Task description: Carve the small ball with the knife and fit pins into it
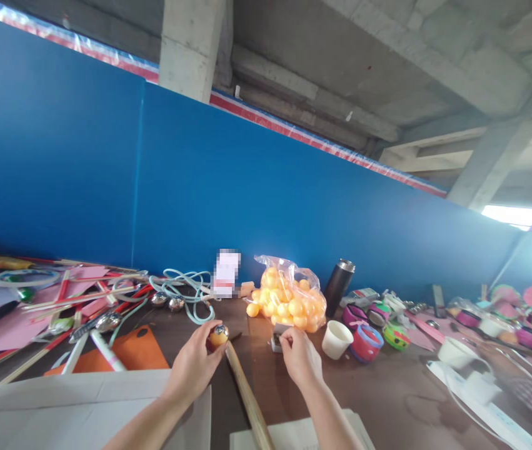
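Note:
My left hand point(195, 365) is closed round an orange ball point(219, 336) with a shiny patch on top, holding it just above the brown table point(378, 387). A wooden stick point(248, 397) lies under that hand and runs toward me. My right hand point(297, 355) pinches a small grey block point(277, 338) resting on the table. Just behind both hands sits a clear plastic bag of orange balls point(287, 300).
A white cup point(336, 339), coloured tape rolls point(366, 342) and a black flask point(339, 285) stand to the right. Pink paper, sticks, spoons and a pale cord point(185, 287) crowd the left. White cardboard point(73, 406) lies near me. A blue wall point(247, 187) backs the table.

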`<state>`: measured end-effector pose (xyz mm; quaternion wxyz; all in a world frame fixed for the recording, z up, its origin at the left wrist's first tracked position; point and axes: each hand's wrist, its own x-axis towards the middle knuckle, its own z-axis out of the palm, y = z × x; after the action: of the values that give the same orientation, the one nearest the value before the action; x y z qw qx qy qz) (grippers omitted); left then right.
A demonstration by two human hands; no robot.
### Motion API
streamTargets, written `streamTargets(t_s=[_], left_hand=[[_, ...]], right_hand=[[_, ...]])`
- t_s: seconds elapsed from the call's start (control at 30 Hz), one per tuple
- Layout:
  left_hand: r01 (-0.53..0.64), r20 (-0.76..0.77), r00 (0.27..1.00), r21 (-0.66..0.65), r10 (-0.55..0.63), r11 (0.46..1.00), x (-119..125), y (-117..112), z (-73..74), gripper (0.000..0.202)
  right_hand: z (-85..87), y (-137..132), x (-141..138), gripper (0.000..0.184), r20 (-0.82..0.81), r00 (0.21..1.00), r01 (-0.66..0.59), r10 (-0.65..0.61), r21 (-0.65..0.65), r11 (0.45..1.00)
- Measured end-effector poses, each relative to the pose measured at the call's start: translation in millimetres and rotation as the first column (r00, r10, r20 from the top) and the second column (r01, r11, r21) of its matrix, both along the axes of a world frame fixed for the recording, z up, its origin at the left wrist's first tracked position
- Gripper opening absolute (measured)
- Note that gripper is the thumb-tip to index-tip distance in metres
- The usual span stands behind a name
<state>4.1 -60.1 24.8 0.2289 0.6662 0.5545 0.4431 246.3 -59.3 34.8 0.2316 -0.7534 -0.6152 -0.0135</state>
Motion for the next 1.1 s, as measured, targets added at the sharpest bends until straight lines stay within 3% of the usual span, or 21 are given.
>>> streamTargets(t_s=[0.8,1.1], left_hand=[[0.011,0.0,1.0,-0.01,-0.011,1.0,1,0,0.4,0.034],[0.009,-0.001,1.0,-0.005,-0.009,1.0,1,-1,0.9,0.033]], right_hand=[[-1.0,5,-11,0.016,0.094,0.993,-0.072,0.068,0.037,0.997],[1.0,7,-9,0.013,0.128,0.992,-0.011,0.012,-0.015,1.0]])
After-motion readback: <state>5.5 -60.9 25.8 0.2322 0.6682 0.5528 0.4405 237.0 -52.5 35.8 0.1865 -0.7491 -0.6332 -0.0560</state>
